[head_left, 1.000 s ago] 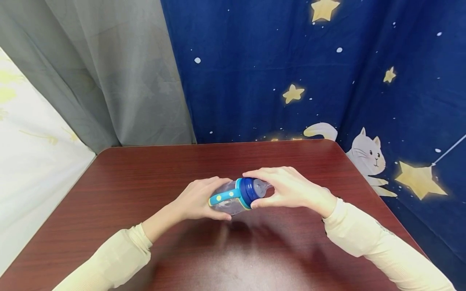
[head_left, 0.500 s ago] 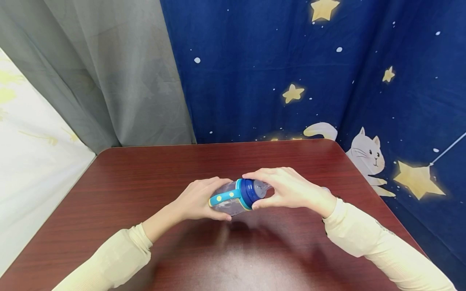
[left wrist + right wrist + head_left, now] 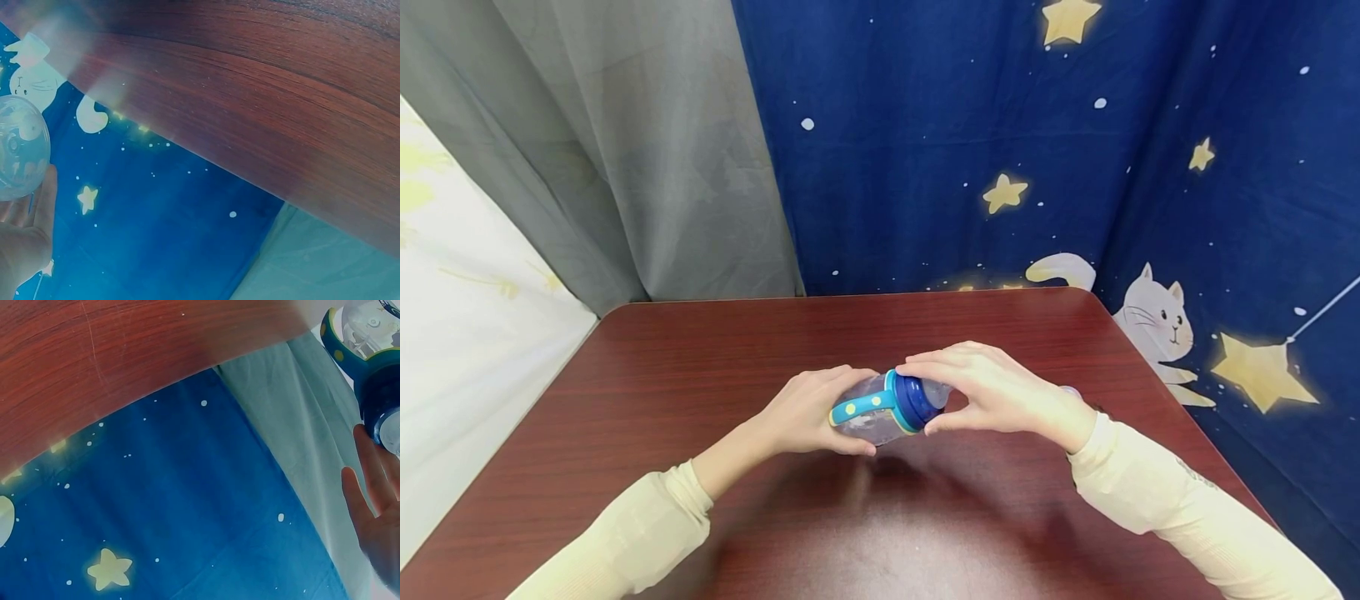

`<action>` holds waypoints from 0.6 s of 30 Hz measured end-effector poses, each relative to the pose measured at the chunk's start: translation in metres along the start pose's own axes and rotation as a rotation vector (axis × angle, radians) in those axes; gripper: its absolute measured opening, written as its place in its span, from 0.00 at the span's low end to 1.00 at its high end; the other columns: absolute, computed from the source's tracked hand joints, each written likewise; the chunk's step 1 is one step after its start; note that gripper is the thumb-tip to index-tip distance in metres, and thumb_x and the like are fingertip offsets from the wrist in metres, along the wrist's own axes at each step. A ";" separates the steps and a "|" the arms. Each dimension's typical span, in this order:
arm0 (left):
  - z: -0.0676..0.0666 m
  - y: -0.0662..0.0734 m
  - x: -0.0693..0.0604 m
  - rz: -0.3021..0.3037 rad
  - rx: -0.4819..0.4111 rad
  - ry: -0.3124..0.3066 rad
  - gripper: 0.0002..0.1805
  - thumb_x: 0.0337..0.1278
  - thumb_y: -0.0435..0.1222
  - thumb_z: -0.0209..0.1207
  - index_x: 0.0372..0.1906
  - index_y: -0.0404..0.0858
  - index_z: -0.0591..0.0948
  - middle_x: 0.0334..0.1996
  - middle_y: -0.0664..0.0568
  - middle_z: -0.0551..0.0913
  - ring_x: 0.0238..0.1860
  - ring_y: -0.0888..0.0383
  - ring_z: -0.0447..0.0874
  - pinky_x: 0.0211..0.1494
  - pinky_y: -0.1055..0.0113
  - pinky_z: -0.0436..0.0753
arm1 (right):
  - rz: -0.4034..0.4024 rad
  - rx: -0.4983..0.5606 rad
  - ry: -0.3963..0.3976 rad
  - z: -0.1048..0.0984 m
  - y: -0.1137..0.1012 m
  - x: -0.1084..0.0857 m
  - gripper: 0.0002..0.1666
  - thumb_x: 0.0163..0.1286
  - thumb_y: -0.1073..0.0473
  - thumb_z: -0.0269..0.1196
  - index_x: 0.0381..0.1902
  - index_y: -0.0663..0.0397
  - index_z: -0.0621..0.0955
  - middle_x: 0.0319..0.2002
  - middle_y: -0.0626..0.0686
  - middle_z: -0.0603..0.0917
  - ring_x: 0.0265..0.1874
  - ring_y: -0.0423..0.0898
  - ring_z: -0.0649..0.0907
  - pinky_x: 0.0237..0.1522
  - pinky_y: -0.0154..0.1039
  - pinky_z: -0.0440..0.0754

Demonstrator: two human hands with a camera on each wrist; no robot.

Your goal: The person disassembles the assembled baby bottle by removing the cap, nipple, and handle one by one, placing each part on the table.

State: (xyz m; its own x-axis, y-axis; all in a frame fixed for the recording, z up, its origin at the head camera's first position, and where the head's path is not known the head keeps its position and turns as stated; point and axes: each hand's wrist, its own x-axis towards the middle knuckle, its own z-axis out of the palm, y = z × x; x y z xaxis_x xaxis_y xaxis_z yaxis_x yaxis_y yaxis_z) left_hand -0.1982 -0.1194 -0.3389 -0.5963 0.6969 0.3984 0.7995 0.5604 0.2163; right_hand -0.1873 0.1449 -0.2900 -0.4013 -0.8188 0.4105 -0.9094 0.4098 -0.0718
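Over the table point(image 3: 715, 358), I'm gripping the bottle point(image 3: 877, 425) with the left hand point(image 3: 811, 410), its still-attached collar point(image 3: 916, 402) with the right hand point(image 3: 992, 390).

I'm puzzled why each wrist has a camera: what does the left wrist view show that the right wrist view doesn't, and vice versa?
Only the left wrist view shows the left hand, the bottle's round base and the printed cat's face. Only the right wrist view shows the right hand, the dotted handle and the blue collar. Both share part of the bottle, the table, the starry curtain and the grey curtain.
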 end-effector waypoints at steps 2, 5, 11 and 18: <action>0.000 0.000 0.000 0.004 0.003 0.007 0.42 0.26 0.66 0.61 0.52 0.47 0.71 0.35 0.64 0.74 0.31 0.69 0.72 0.30 0.71 0.73 | -0.014 -0.004 0.003 0.000 0.000 0.000 0.38 0.49 0.41 0.65 0.57 0.48 0.71 0.53 0.47 0.73 0.48 0.44 0.73 0.47 0.44 0.69; -0.001 -0.001 0.000 0.003 0.004 0.010 0.42 0.26 0.66 0.60 0.52 0.47 0.71 0.35 0.64 0.74 0.31 0.68 0.72 0.30 0.70 0.73 | -0.029 -0.012 0.006 0.000 0.000 0.000 0.38 0.50 0.43 0.66 0.57 0.49 0.71 0.54 0.48 0.73 0.48 0.44 0.73 0.47 0.45 0.68; 0.000 -0.002 0.000 0.009 -0.007 0.023 0.42 0.26 0.64 0.62 0.52 0.46 0.72 0.35 0.64 0.74 0.31 0.68 0.73 0.30 0.70 0.74 | -0.026 -0.016 0.002 0.001 0.000 0.000 0.38 0.50 0.43 0.66 0.58 0.48 0.69 0.55 0.49 0.72 0.50 0.44 0.72 0.48 0.44 0.68; 0.001 -0.001 0.001 0.013 -0.004 0.036 0.42 0.25 0.65 0.62 0.51 0.46 0.72 0.35 0.64 0.74 0.31 0.69 0.73 0.30 0.71 0.73 | 0.060 -0.003 0.003 0.001 0.000 0.000 0.42 0.51 0.36 0.61 0.61 0.48 0.66 0.59 0.44 0.67 0.53 0.41 0.69 0.51 0.43 0.66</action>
State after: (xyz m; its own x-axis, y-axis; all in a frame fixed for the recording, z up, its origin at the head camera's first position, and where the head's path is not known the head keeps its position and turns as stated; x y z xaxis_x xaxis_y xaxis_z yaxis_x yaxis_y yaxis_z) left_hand -0.1999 -0.1194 -0.3397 -0.5827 0.6879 0.4327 0.8076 0.5495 0.2140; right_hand -0.1871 0.1440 -0.2906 -0.4544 -0.7919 0.4080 -0.8835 0.4590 -0.0931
